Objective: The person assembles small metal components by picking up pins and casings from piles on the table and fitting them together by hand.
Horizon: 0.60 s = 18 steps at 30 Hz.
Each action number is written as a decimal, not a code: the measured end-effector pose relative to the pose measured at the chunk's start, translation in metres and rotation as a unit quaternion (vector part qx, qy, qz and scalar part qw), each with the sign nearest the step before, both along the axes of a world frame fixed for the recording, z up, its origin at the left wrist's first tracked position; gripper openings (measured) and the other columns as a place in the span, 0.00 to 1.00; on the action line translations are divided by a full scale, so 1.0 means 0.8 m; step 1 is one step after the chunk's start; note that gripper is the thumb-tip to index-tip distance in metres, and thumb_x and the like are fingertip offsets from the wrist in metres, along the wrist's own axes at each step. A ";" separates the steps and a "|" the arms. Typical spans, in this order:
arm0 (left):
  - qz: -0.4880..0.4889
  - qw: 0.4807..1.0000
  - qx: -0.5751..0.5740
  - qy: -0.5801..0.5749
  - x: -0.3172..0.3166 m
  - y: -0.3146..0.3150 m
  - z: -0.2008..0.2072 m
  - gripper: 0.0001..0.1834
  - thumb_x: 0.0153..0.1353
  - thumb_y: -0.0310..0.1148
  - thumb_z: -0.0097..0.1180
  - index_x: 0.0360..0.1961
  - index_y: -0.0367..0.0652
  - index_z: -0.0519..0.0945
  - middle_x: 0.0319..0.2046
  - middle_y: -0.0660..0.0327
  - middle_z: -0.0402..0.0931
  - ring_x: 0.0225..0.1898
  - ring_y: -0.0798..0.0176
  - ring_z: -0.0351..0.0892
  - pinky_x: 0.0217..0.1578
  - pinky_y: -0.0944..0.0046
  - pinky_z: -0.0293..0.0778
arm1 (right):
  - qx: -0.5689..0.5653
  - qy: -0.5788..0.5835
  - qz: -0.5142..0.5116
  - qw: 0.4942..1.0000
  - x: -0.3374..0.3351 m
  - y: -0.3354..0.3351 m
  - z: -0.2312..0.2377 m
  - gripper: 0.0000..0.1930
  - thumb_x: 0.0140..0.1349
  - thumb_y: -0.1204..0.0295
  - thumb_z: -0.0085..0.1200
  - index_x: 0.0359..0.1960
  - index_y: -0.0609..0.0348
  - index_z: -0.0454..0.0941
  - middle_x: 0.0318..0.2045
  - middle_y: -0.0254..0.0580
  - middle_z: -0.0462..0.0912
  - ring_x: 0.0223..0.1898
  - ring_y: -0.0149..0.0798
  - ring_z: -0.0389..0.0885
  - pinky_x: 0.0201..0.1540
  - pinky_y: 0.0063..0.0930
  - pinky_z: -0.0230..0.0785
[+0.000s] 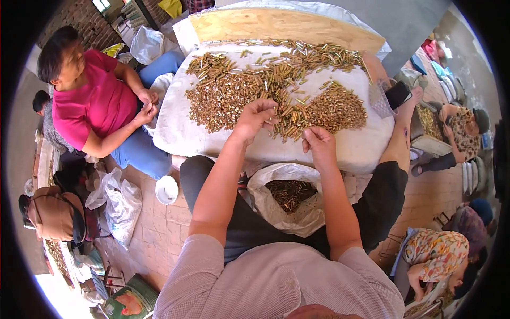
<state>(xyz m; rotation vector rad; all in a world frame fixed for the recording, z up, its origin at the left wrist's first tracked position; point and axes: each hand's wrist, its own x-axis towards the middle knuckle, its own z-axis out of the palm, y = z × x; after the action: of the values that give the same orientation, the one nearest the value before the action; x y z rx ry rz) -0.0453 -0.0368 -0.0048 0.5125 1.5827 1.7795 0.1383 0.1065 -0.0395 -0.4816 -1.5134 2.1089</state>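
Observation:
My left hand [256,120] is over the near edge of the heaps, its thumb and fingers pinched together; what they hold is too small to make out. My right hand [320,142] is closed too, a little lower and to the right, just above the cloth; its fingers hide anything in them. Slender brass-coloured metal pieces [287,72] lie scattered across the white-covered table [340,151]. A heap of small, short brass-coloured metal pieces [223,101] spreads to the left, and a similar smaller heap [337,109] sits at the right. Between my knees stands an open white sack [260,178] with slender dark-gold metal pieces [289,195] inside.
A wooden board [287,25] borders the table's far side. A phone [397,95] rests by the right edge. At the left sits a co-worker in a pink top [93,95], hands together. A white bucket [167,190] and a plastic bag [121,207] are on the brick floor.

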 end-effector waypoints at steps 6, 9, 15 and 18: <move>-0.094 0.992 0.060 -0.051 0.023 -0.002 0.009 0.10 0.63 0.27 0.60 0.46 0.40 0.79 0.32 0.64 0.81 0.25 0.73 0.76 0.24 0.73 0.71 | -0.127 0.026 -0.002 0.992 0.001 0.003 -0.003 0.08 0.66 0.66 0.59 0.36 0.57 0.77 0.27 0.34 0.77 0.20 0.26 0.71 0.20 0.20 0.62; -0.127 0.990 0.014 -0.052 0.038 0.002 0.006 0.10 0.62 0.31 0.63 0.43 0.40 0.82 0.28 0.66 0.80 0.23 0.74 0.74 0.24 0.74 0.69 | -0.149 0.019 0.004 0.989 0.001 0.005 0.000 0.08 0.67 0.65 0.58 0.37 0.56 0.75 0.27 0.33 0.76 0.20 0.25 0.70 0.20 0.20 0.61; -0.147 0.989 0.017 -0.028 0.058 0.015 0.005 0.08 0.62 0.26 0.62 0.41 0.36 0.82 0.27 0.66 0.79 0.25 0.74 0.75 0.24 0.72 0.70 | -0.186 0.052 0.011 0.981 0.003 0.006 0.004 0.10 0.67 0.63 0.58 0.35 0.55 0.75 0.26 0.33 0.75 0.20 0.24 0.69 0.20 0.18 0.60; -0.148 0.988 0.023 -0.027 0.066 0.018 0.008 0.08 0.62 0.25 0.61 0.41 0.35 0.82 0.26 0.66 0.79 0.25 0.74 0.75 0.24 0.72 0.70 | -0.173 0.047 0.019 0.984 0.004 0.008 -0.001 0.10 0.67 0.63 0.58 0.35 0.55 0.75 0.24 0.32 0.75 0.19 0.23 0.68 0.20 0.17 0.60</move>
<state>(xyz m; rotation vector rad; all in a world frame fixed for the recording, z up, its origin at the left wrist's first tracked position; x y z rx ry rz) 0.0073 -0.0221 0.0020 0.6763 1.3532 1.5934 0.1418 0.1129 -0.0401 -0.4668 -1.1153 2.4008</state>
